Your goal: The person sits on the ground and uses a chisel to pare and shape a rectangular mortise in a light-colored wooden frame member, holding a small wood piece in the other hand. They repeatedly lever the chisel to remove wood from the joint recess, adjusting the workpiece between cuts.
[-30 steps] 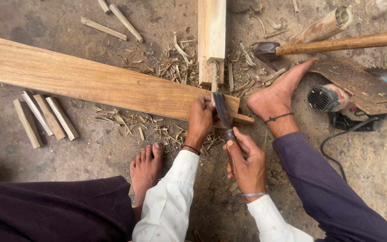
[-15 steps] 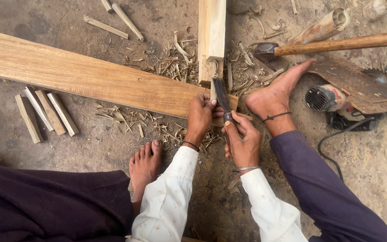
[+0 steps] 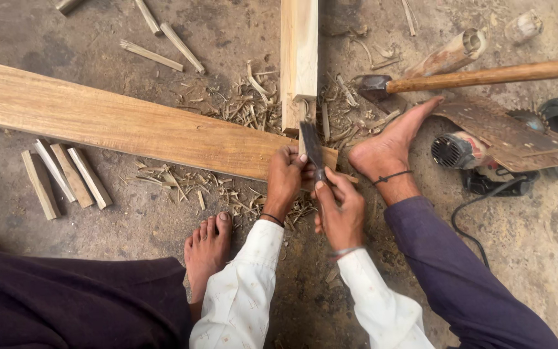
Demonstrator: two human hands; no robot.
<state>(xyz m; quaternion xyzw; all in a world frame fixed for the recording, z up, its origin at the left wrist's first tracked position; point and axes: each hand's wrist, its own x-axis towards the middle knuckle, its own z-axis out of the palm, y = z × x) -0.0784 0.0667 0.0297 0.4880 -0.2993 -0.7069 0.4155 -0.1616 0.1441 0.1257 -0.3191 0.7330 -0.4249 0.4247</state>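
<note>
1. Chisel (image 3: 311, 147) gripped between both hands, blade pointing away toward the end of the upright post (image 3: 299, 61), over the plank (image 3: 130, 126).
2. Left hand (image 3: 285, 178) clenched low on the blade, steadying the tip.
3. Right hand (image 3: 340, 210) wrapped around the handle.
4. Best kept: edge square to the joint, light pressure, fingers behind the edge.
5. Beyond the right hand: hammer (image 3: 473, 77), power tool (image 3: 485, 152); wood shavings (image 3: 253, 106) around.

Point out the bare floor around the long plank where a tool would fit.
Bare concrete lies above the long wooden plank at far left, and lower right beyond the black cable. Crowded: wood chips near the upright post, and both hands on the dark chisel.
</note>
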